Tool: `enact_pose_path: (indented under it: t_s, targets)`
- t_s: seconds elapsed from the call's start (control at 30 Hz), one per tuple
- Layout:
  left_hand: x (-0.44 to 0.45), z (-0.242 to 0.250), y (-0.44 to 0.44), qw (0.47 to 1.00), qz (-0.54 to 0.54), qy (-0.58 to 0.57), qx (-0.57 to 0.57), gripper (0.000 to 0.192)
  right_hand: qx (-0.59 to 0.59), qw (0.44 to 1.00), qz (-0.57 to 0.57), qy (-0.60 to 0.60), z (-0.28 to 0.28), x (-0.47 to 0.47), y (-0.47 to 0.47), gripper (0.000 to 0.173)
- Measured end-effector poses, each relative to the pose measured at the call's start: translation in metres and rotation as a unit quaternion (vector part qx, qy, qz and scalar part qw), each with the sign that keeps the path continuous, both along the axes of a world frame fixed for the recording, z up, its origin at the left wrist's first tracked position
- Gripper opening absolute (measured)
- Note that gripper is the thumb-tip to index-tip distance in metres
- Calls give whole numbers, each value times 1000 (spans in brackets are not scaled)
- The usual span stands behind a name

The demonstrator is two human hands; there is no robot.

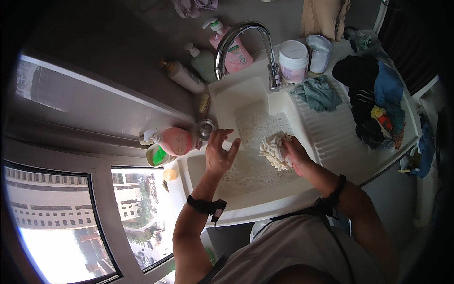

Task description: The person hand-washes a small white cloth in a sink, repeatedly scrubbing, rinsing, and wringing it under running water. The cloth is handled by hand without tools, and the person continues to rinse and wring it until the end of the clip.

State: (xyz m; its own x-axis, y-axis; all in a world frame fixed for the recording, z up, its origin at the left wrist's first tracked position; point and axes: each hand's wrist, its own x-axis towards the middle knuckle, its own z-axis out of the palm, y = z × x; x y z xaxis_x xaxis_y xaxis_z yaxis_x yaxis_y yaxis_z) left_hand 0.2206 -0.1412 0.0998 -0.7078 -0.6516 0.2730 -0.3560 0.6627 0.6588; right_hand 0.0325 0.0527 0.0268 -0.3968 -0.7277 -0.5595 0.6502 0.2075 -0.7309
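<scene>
My right hand [296, 156] grips a shaggy, cream-white cloth [273, 151], bunched up and held over a white sink [255, 201]. Cloudy water with soap bubbles [244, 177] lies in the basin below. My left hand [220, 152] hovers at the basin's left side with its fingers apart and nothing in it. Just beyond its fingertips, a metal sink strainer [205, 129] sits on the left ledge. A pink pump bottle [176, 141] stands left of this hand. Whether the cloth's lower edge touches the water is hard to tell.
A chrome faucet [273, 72] arches over the back. Pump bottles [186, 76] and a scrub brush [204, 104] line the left wall. A white tub [293, 58], an open can [319, 53], a green cloth [318, 94] and dark clothes [363, 96] occupy the ribbed drainboard [340, 142].
</scene>
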Motion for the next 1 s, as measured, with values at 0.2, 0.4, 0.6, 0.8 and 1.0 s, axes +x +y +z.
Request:
enact_pose_path:
  t_s: [0.2, 0.4, 0.6, 0.8, 1.0]
  targets:
    - [-47, -49, 55, 719, -84, 129, 678, 64, -25, 991, 134, 20, 16, 0, -42, 56]
    - [-61, -73, 28, 731, -45, 264, 628, 49, 68, 695, 1, 716, 36, -77, -70, 56]
    - [-71, -76, 3, 740, -16, 271, 615, 35, 144, 500, 88, 849, 30, -140, -113, 25]
    - [-89, -79, -5, 728, 88, 339, 589, 42, 96, 426, 24, 899, 4, -149, -119, 9]
    - [-90, -79, -18, 742, 134, 342, 561, 46, 117, 402, 43, 907, 1, -144, -119, 9]
